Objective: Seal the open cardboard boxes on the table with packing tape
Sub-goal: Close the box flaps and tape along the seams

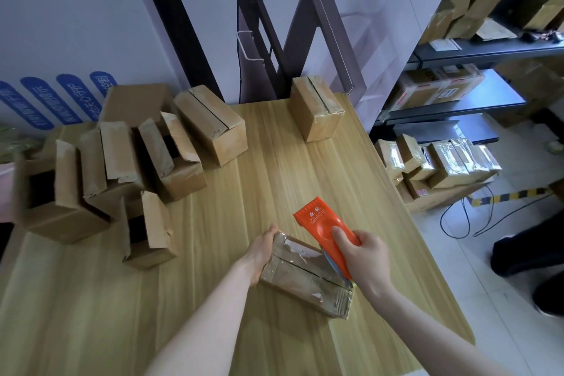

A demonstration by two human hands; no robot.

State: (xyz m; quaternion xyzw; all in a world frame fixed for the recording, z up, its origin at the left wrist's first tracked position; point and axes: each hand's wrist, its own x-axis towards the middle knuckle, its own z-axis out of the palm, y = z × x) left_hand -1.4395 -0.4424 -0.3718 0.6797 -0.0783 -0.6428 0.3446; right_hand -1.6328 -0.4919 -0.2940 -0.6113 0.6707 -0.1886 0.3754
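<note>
At 9 to 10 o'clock on the bench [259,162], a huddle of open boxes [100,180], flaps standing up, none taped. At 11 o'clock a shut box [210,125], top seam bare as far as can be told. At 1 o'clock, by the far edge, a far box [316,113], seam dark, some film at its end.

At 5 o'clock, nearest, the box [305,278], lying aslant, glossy tape along its top seam and down the near end. Left hand [262,249] pressed to its 10 o'clock side, reaching the far corner; whether the fingers curl round it, cannot tell. Right hand [363,256] closed round the orange dispenser [320,223], thumb on top, cutter end down at the box's 3 o'clock edge.

Off the bench at 2 to 3 o'clock, shelves [473,49] and floor parcels [442,165].

Probably light, thin card: stiff along the edges, easily dented at corners, slick where taped. Best held by the bare card sides, palm flat and bearing down, so the tape's pull cannot drag it.
</note>
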